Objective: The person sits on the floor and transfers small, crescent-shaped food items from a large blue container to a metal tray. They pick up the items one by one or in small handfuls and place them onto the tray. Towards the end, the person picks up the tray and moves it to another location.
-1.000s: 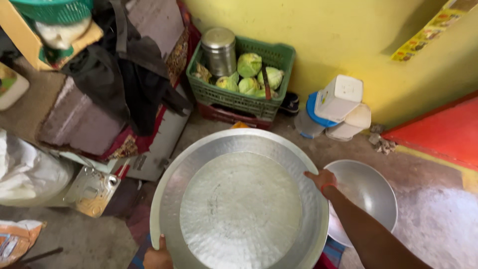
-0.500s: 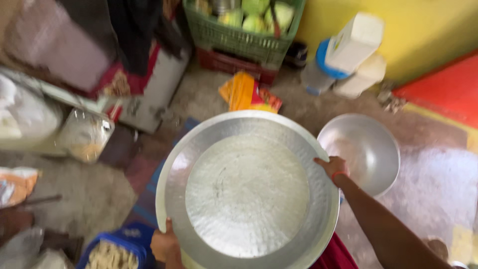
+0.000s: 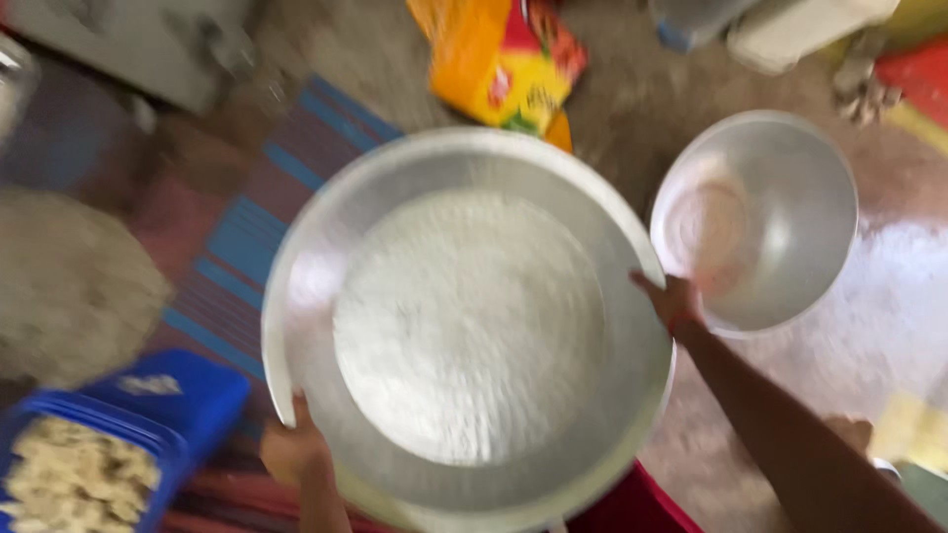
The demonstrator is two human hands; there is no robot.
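At the far left, low on the floor, a blue tub [image 3: 79, 464] sits filled with pale, lumpy pieces, its blue lid [image 3: 183, 395] just beside it, both on a striped blue and maroon mat [image 3: 237, 237]. Next to them the left hand [image 3: 291, 449] is curled around the near rim of the big round metal pan [image 3: 464, 326], thumb over the edge. The pan is held level above the mat, between the 2 hands, its shallow middle pale and blurred. Behind it lies an orange and yellow packet [image 3: 504, 64]. The right hand [image 3: 671, 296] pinches the pan's far right rim, fingers pressed together. Just right of that hand a smaller steel bowl [image 3: 755, 217] rests on the floor, apart from the pan. I'd judge this a carrying step: both grips need to stay even so the pan doesn't tip.
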